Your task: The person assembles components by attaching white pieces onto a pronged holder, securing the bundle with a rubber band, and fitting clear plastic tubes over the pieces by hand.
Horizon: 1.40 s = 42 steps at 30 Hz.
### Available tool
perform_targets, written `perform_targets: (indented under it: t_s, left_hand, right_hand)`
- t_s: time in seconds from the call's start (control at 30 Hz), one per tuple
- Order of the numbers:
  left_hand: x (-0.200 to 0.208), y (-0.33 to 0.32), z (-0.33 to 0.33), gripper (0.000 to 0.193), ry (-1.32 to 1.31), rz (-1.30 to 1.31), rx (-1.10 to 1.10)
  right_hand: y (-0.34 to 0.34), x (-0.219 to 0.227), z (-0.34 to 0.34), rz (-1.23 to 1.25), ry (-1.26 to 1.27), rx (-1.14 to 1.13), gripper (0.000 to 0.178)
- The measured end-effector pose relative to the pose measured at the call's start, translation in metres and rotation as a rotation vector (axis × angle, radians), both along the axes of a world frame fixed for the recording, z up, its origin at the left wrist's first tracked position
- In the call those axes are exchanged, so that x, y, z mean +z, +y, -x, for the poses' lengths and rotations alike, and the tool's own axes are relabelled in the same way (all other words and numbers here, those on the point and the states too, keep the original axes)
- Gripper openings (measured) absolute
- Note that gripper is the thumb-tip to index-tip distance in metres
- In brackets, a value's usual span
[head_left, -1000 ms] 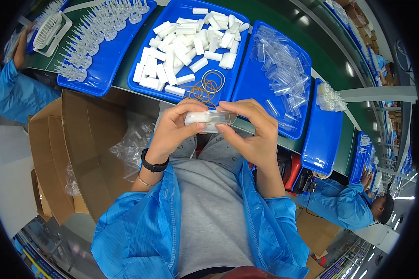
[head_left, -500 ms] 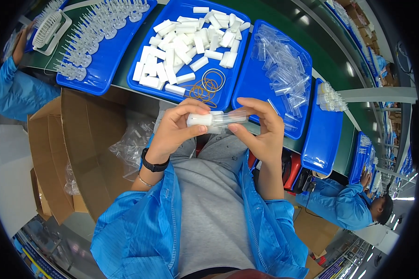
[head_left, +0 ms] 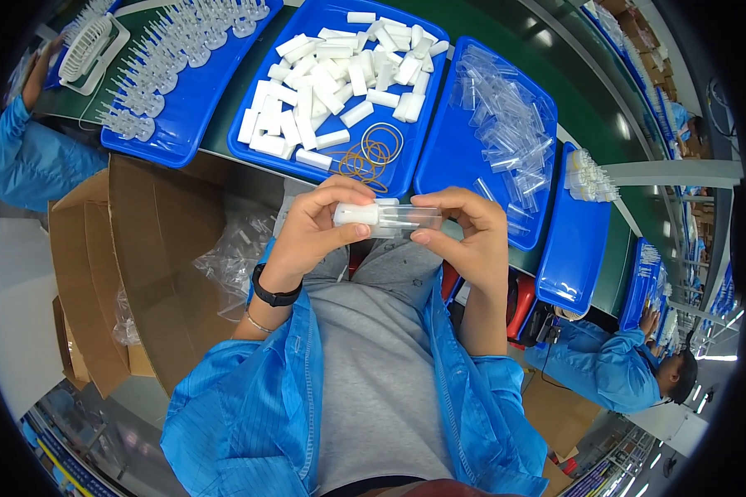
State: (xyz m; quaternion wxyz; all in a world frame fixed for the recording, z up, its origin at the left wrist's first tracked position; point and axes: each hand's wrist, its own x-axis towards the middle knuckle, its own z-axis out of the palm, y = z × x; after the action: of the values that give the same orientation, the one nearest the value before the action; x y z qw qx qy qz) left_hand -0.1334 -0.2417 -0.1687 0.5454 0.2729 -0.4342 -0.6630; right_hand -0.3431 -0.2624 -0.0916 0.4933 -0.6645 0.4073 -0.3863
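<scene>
Above my lap, my left hand [head_left: 313, 219] grips white plastic pieces [head_left: 356, 215] between thumb and fingers. Clear plastic tubes [head_left: 409, 217] extend from these pieces toward the right, with thin rods showing inside. My right hand [head_left: 468, 228] pinches the far end of the clear tubes. How many pieces lie stacked behind the front one is hard to make out. Just beyond my hands is a blue tray [head_left: 239, 151] with loose white blocks [head_left: 331, 79]. Tan rubber bands [head_left: 363, 164] lie at its near edge.
To the right, a blue tray [head_left: 443, 178] holds loose clear tubes [head_left: 510, 116]. A narrower blue tray [head_left: 574, 248] carries small white parts. On the left, another tray [head_left: 167, 137] has spiky clear parts. A cardboard box [head_left: 162, 273] stands below. Co-workers sit on both sides.
My right fingers have closed in on the end of the clear tubes, which now lie straighter in line with the white pieces. The left hand has barely moved.
</scene>
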Motion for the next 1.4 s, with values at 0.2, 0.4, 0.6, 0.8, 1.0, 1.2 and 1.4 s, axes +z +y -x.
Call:
perform_targets:
  t_s: [0.2, 0.4, 0.6, 0.8, 1.0, 1.2, 1.4]
  left_hand:
    - [-0.001, 0.0, 0.0, 0.028, 0.037, -0.008, -0.007]
    - [0.0, 0.0, 0.0, 0.028, 0.041, -0.009, 0.02]
    - [0.004, 0.001, 0.002, 0.023, -0.056, 0.038, 0.12]
    - [0.017, 0.001, 0.007, 0.016, -0.238, 0.156, 0.236]
    - [0.015, -0.001, 0.0, 0.014, -0.352, 0.14, 0.204]
    - [0.022, 0.0, -0.011, 0.031, -0.01, -0.146, 0.073]
    - [-0.006, 0.001, -0.007, 0.04, 0.358, -0.254, -0.087]
  right_hand:
    - [-0.004, -0.012, -0.001, 0.135, -0.008, 0.03, 0.032]
    - [0.002, -0.019, -0.006, 0.059, -0.09, -0.097, 0.031]
    - [0.004, -0.025, -0.007, 0.073, -0.113, -0.104, 0.032]
    - [0.011, -0.04, -0.013, -0.044, -0.378, -0.14, 0.033]
    - [0.006, -0.035, -0.01, 0.066, -0.204, -0.073, 0.033]
    - [-0.004, -0.014, 0.0, 0.052, 0.171, -0.105, 0.032]
    - [-0.007, -0.016, -0.006, 0.168, 0.116, -0.082, 0.026]
